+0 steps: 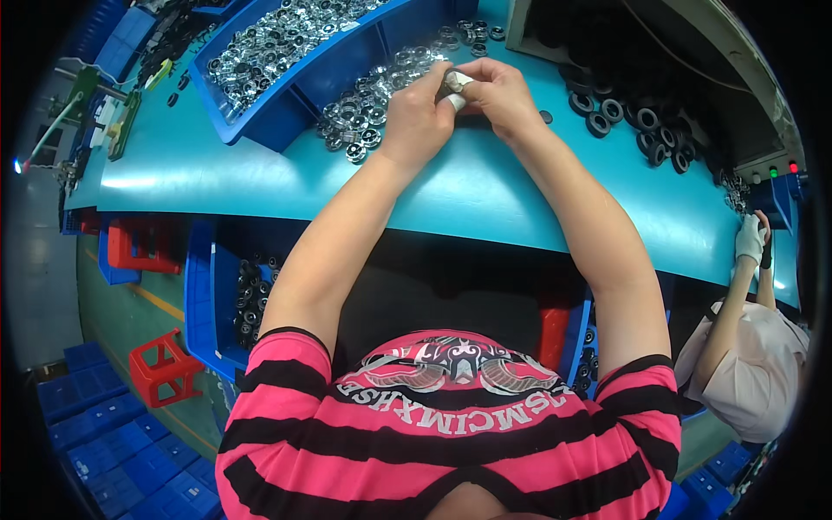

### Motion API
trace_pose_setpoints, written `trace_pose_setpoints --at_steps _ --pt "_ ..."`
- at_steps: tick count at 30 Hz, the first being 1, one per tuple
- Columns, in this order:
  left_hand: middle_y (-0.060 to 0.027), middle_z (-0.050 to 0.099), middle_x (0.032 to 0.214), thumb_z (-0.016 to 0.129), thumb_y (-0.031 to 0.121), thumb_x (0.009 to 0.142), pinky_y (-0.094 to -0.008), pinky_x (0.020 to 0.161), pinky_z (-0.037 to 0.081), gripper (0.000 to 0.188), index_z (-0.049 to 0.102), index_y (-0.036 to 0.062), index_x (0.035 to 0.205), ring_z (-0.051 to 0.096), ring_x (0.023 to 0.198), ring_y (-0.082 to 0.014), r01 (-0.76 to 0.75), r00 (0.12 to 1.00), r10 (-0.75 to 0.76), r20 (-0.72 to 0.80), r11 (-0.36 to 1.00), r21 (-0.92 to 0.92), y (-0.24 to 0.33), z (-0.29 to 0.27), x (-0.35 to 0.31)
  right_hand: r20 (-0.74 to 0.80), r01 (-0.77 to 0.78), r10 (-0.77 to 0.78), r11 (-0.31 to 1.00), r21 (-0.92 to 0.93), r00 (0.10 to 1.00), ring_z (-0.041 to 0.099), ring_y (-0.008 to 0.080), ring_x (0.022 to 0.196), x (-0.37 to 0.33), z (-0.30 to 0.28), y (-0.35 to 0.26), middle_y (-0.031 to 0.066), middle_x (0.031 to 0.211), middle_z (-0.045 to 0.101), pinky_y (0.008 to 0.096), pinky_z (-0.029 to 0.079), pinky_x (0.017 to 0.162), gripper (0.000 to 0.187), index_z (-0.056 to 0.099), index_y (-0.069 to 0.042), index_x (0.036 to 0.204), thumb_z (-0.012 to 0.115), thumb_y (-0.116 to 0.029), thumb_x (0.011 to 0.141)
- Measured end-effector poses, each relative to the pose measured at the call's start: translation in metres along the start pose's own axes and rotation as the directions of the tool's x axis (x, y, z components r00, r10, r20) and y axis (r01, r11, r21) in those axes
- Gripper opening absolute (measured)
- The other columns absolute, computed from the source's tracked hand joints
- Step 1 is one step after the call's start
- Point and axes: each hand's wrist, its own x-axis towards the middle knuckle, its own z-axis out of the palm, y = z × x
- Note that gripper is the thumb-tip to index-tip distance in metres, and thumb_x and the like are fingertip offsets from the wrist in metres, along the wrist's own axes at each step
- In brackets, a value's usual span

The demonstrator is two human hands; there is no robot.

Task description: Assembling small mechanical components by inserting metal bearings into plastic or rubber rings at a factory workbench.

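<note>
My left hand [418, 111] and my right hand [497, 94] meet over the teal worktable [485, 186], and together they grip a small stack of silver metal rings [452, 87] between the fingertips. Just left of my hands a loose heap of the same shiny rings [368, 100] lies on the table. More of these rings fill a blue plastic bin [260, 52] at the far left.
Several black rubber rings [637, 117] lie on the table to the right, below a dark machine opening. A blue crate of dark parts [247, 299] and a red stool [165, 364] stand under the table. Another person in white with a gloved hand [750, 238] works at the right.
</note>
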Motion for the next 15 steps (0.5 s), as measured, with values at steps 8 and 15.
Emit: trace_pose_setpoints --at_steps 8,15 --pt "-0.0059 0.071 0.101 0.064 0.006 0.094 -0.0242 0.059 0.054 0.041 0.061 0.0044 0.135 0.063 0.073 -0.0095 0.334 0.943 -0.300 0.146 0.855 -0.397 0.001 -0.008 0.010 0.227 0.010 -0.055 0.981 0.194 0.972 0.072 0.0231 0.099 -0.002 -0.013 -0.021 0.0156 0.110 0.069 0.0350 0.058 0.091 0.037 0.064 0.007 0.118 0.072 -0.007 0.084" --pt "-0.0065 0.070 0.095 0.056 0.008 0.098 -0.0245 0.052 0.054 0.037 0.062 0.0045 0.135 0.062 0.067 -0.0097 0.365 0.929 -0.337 0.153 0.767 -0.527 -0.001 -0.010 0.014 0.153 0.134 -0.140 0.990 0.048 0.978 0.072 0.0227 0.094 -0.005 -0.010 -0.024 0.0149 0.108 0.070 0.0311 0.057 0.085 0.041 0.067 0.006 0.118 0.072 -0.012 0.082"
